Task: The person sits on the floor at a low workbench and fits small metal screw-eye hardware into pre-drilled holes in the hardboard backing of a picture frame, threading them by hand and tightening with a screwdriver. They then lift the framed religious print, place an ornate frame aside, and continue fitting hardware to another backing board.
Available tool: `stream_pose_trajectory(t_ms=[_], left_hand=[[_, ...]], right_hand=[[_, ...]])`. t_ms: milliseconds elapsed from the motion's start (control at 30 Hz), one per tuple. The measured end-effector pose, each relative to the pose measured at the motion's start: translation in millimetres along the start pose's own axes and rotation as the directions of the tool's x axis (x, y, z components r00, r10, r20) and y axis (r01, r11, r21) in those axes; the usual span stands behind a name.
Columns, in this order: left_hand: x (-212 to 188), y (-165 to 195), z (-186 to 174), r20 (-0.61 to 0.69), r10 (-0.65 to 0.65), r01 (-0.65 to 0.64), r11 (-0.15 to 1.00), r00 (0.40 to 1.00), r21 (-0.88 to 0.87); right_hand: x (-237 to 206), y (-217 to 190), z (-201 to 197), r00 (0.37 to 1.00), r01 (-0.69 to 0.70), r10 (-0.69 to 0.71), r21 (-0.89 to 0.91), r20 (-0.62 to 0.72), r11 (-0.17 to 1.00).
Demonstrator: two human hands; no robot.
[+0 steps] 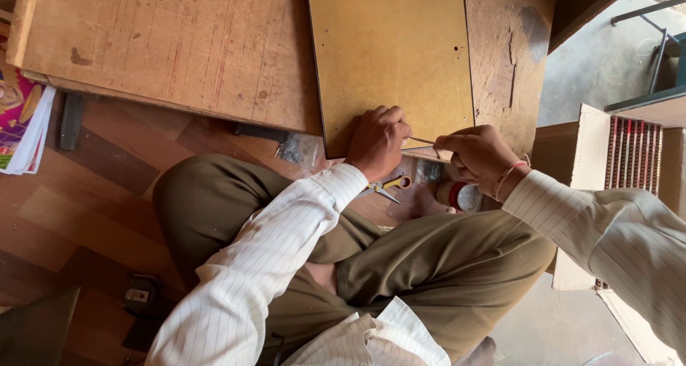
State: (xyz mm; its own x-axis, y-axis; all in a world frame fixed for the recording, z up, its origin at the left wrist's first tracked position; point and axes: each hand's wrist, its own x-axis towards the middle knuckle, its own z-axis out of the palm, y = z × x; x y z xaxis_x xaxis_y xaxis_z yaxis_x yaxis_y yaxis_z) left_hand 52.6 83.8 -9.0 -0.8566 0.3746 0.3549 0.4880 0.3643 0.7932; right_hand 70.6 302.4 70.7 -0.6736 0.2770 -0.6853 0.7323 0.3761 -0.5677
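A yellowish-brown flat board [389, 52] lies on a low wooden table [171, 44]. My left hand [376, 142] presses on the board's near edge with fingers curled. My right hand [479, 155] is closed around a thin stick-like tool [423, 142] whose tip reaches toward my left hand along the board's edge. Small scissors with yellow handles [387, 187] lie on the floor just below my left wrist. A round red-and-white roll or lid [457, 194] sits under my right hand. I sit cross-legged in olive trousers.
A cardboard box [614, 159] with rows of red and white items stands at the right. Colourful printed papers [21, 123] lie at the left edge. A small black object [139, 294] sits on the wooden floor near my knee. Metal bars [657, 44] are at top right.
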Motion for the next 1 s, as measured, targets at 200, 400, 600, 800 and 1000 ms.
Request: stream_pose_trajectory(t_ms=[200,400,600,800,1000], left_hand=[[-2,1,3,-0.009,0.013,-0.013,0.999,1.000,0.050],[-2,-2,4,-0.040,0.014,-0.013,0.999,0.999,0.029],[-3,-5,6,-0.039,0.003,-0.003,1.000,0.999,0.011],[-3,-3,5,-0.023,0.000,0.001,1.000,1.000,0.017],[-4,-4,5,-0.043,0.007,-0.007,1.000,0.999,0.009]], right_hand=[[-34,-17,21,0.830,0.414,-0.553,-0.750,0.077,0.516],[-63,-46,27,0.591,0.500,-0.589,-0.824,0.551,-0.268],[-47,-41,30,0.699,0.426,-0.535,-0.877,0.474,-0.221],[-19,-29,22,0.990,0.110,-0.134,-0.368,-0.041,0.923],[-32,-33,31,0.686,0.449,-0.650,-0.893,0.326,0.026]])
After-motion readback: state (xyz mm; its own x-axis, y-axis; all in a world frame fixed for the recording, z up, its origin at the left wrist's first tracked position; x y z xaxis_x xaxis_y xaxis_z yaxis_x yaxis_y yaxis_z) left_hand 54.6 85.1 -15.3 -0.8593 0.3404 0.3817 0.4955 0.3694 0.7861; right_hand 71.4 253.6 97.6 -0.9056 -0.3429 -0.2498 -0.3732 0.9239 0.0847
